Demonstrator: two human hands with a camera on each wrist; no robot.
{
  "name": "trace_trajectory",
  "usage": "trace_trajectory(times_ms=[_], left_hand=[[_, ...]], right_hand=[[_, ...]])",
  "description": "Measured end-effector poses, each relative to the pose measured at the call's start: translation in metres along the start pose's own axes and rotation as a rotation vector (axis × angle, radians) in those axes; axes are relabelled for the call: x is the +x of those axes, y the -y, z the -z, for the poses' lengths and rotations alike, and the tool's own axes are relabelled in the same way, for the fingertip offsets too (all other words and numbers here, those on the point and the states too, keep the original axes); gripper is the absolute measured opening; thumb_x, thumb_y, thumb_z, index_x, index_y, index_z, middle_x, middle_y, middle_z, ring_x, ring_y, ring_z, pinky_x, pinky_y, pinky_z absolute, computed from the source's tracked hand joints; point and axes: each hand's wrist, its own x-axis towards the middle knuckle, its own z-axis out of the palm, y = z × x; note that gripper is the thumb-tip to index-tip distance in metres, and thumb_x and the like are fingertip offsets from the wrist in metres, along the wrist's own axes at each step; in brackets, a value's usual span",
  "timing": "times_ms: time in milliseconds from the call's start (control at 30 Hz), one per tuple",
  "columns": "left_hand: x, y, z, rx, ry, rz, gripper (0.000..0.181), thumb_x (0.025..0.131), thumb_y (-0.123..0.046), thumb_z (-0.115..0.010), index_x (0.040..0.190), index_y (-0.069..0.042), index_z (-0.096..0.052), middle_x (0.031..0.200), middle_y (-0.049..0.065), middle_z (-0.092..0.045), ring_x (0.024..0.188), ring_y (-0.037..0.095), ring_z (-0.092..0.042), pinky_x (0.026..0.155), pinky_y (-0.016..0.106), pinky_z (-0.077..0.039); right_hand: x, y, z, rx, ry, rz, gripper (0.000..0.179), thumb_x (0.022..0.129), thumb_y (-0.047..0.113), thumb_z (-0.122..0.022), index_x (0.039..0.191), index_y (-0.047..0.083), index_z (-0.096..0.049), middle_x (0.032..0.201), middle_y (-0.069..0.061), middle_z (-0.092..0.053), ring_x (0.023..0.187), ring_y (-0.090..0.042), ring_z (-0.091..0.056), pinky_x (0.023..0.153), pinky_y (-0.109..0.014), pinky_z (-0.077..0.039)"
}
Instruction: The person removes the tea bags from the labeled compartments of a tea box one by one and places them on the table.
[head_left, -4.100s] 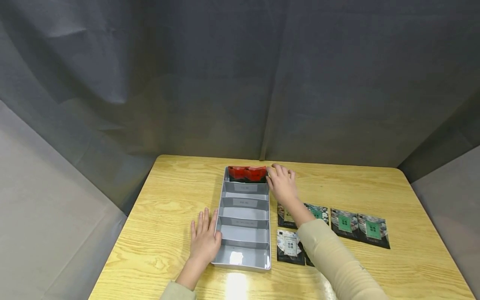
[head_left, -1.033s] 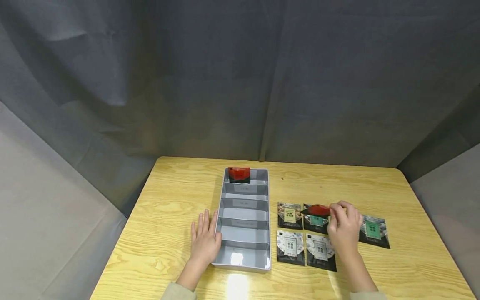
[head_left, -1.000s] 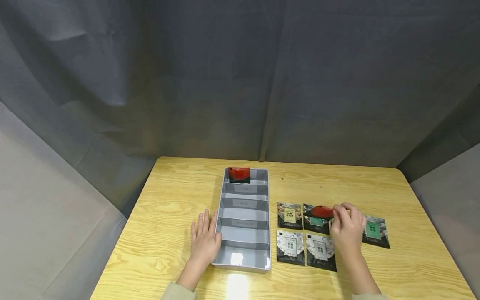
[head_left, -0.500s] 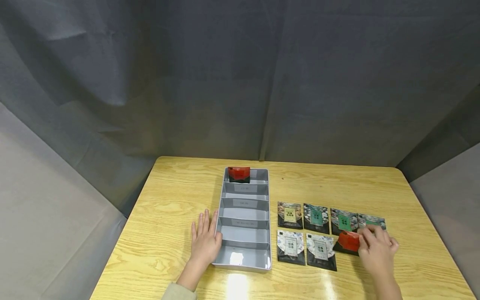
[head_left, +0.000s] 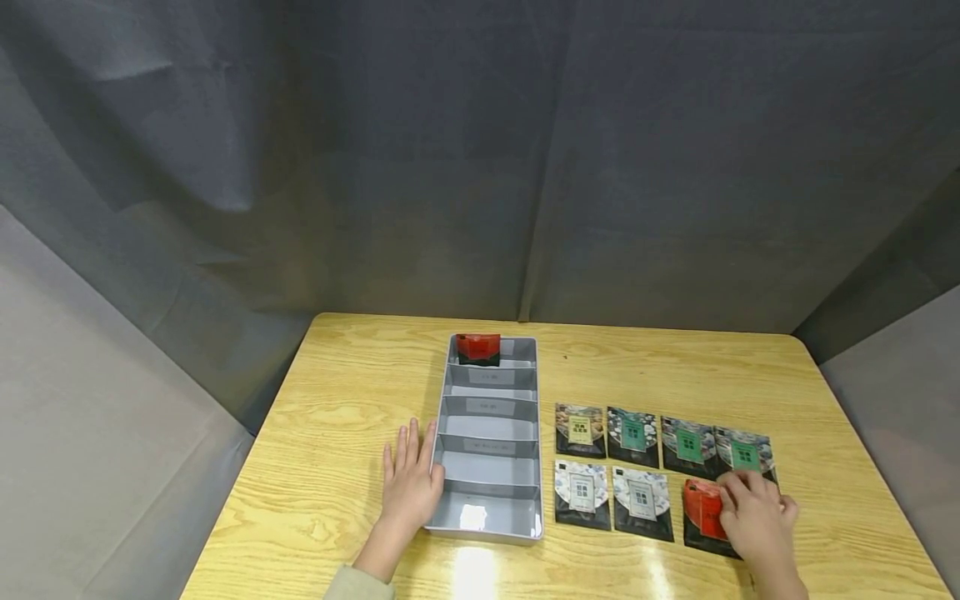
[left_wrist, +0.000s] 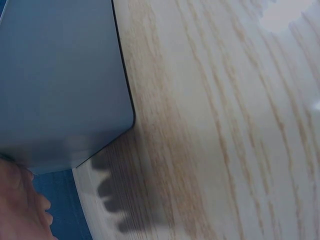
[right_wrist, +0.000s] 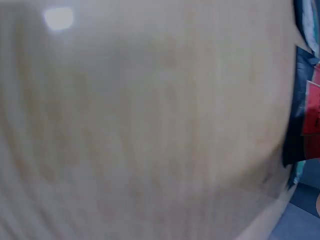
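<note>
My right hand point(head_left: 761, 521) holds a red and black sachet point(head_left: 701, 518) by its right edge, low over the table at the near right. That sachet point(right_wrist: 311, 112) shows at the right edge of the right wrist view, where the hand is almost wholly out of frame. My left hand point(head_left: 411, 492), fingers straight, rests against the left side of a grey tray point(head_left: 487, 471) divided into compartments. In the left wrist view, fingers point(left_wrist: 20, 207) show beside the tray's wall point(left_wrist: 60, 75). One red and black sachet point(head_left: 478, 350) stands on the left in the tray's farthest compartment.
Right of the tray lies a back row of sachets: one yellow-labelled point(head_left: 580, 431), then green-labelled ones point(head_left: 632, 436). Two white-labelled sachets point(head_left: 581, 494) lie in front. The wooden table point(head_left: 337, 400) ends at a dark curtain point(head_left: 420, 208).
My right hand took one red sachet from the tray's far compartment and moved it right and toward me, past the green-labelled sachets, lowering it. My left hand stays put.
</note>
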Motion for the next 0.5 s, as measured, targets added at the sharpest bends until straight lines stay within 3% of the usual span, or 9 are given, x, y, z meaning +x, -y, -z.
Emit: trace_trajectory(times_ms=[333,500], left_hand=[[0.0,0.0,0.001,-0.003,0.004,0.003,0.057,0.091,-0.021,-0.038,0.146,-0.014,-0.023,0.152,0.016,-0.012,0.139,0.033,-0.005,0.108,0.056,-0.003],[0.0,-0.001,0.003,-0.004,0.02,0.009,0.057,0.092,-0.022,-0.036,0.147,-0.015,-0.022,0.152,0.015,-0.009,0.139,0.032,-0.003,0.108,0.055,-0.003]], right_hand=[[-0.007,0.003,-0.028,-0.002,-0.06,-0.128,0.016,0.089,0.003,-0.042,0.102,0.001,-0.052,0.118,-0.023,-0.034,0.114,-0.047,-0.021,0.084,-0.065,-0.014],[-0.007,0.005,-0.04,0.003,-0.089,-0.132,0.015,0.093,0.006,-0.04,0.104,0.002,-0.05,0.122,-0.022,-0.033,0.116,-0.046,-0.02,0.084,-0.064,-0.014]])
